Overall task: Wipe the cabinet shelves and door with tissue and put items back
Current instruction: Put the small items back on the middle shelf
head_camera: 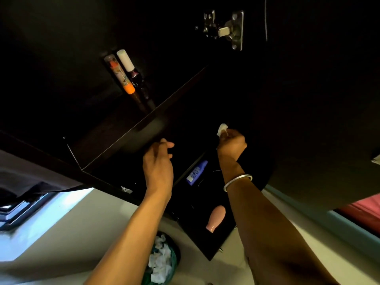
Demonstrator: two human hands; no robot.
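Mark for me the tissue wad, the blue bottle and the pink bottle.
tissue wad [222,128], head view, on the white crumple above the right hand's knuckles
blue bottle [196,173], head view, on its label
pink bottle [216,218], head view, on its body

The dark cabinet shelf [131,128] carries an orange-capped tube [120,76] and a white-capped dark bottle [131,72], side by side near its back. On the lower shelf [207,247], a blue bottle [196,172] lies toward the back and a pink bottle [216,218] nearer the front edge.
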